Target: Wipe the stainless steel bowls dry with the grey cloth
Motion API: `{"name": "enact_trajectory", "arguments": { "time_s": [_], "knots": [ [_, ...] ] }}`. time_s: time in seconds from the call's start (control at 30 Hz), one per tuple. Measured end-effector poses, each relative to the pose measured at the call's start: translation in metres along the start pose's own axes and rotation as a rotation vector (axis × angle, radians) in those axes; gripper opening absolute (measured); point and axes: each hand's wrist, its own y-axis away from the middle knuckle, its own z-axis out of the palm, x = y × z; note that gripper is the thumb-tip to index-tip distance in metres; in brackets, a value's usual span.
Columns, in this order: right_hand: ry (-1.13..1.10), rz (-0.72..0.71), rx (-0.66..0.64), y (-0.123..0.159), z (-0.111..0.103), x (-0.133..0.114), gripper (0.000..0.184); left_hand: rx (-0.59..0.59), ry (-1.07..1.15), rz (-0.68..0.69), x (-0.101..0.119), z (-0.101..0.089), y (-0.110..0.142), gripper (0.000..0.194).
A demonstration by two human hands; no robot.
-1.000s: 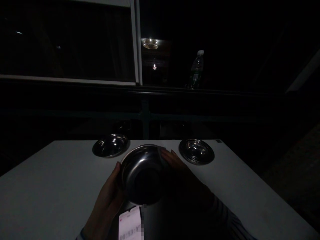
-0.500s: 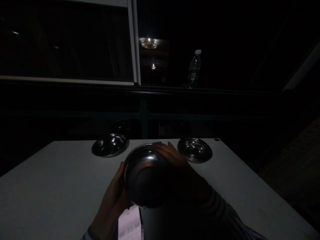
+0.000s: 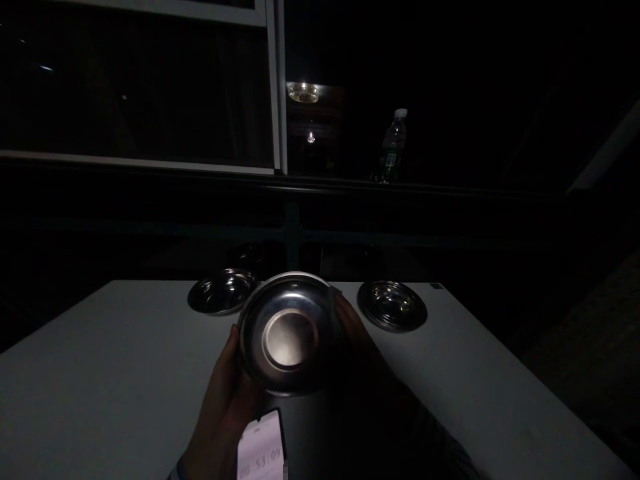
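Observation:
A shiny metal bowl [image 3: 290,339] is raised over the table, tilted so that its round flat bottom faces me. My left hand [image 3: 225,393] grips its left side, with the thumb near the rim and the fingers beneath. At the right rim is my right hand [image 3: 357,340], closed over the edge and mostly in deep shadow. A small piece of grey cloth [image 3: 335,292] shows between its fingers and the rim. Below the bowl lies a phone [image 3: 260,447] with a lit timer screen, close to my left wrist.
On the white table [image 3: 125,373], a metal bowl [image 3: 223,291] stands at the back left. A stack of metal bowls [image 3: 393,305] sits at the back right. Beyond the table, a plastic bottle [image 3: 393,148] stands on a ledge by the window frame [image 3: 278,87]. The room is very dark.
The held bowl has tipped further towards me and risen slightly, so its bottom now catches light. My right hand has slid from the upper rim down along the right side.

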Motion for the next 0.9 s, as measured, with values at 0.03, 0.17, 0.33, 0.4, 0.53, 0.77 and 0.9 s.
{"name": "enact_trajectory", "arguments": {
  "time_s": [0.03, 0.17, 0.33, 0.4, 0.53, 0.77, 0.9],
  "knots": [
    [0.021, 0.017, 0.01, 0.003, 0.003, 0.001, 0.069, 0.01, 0.003, -0.001, 0.0, 0.0, 0.0, 0.051],
    [0.069, -0.001, -0.018, 0.011, 0.011, 0.009, 0.066, 0.026, 0.001, -0.048, -0.005, -0.001, 0.0, 0.046],
    [0.223, 0.047, 0.172, 0.015, 0.045, 0.004, 0.061, 0.018, -0.085, 0.131, -0.009, -0.009, 0.002, 0.043],
    [0.248, 0.042, 0.168, 0.016, 0.054, 0.0, 0.057, 0.007, -0.093, 0.157, -0.01, -0.013, 0.003, 0.051],
    [0.349, 0.022, 0.152, 0.014, 0.053, -0.005, 0.053, 0.002, -0.012, 0.09, -0.011, -0.012, -0.001, 0.047],
    [0.423, -0.087, 0.18, 0.018, 0.049, -0.003, 0.05, -0.15, 0.379, -0.193, -0.009, -0.001, -0.007, 0.046],
    [0.451, 0.012, 0.253, 0.011, 0.044, -0.012, 0.047, -0.205, 0.43, -0.198, -0.007, -0.003, -0.005, 0.043]
  ]
}}
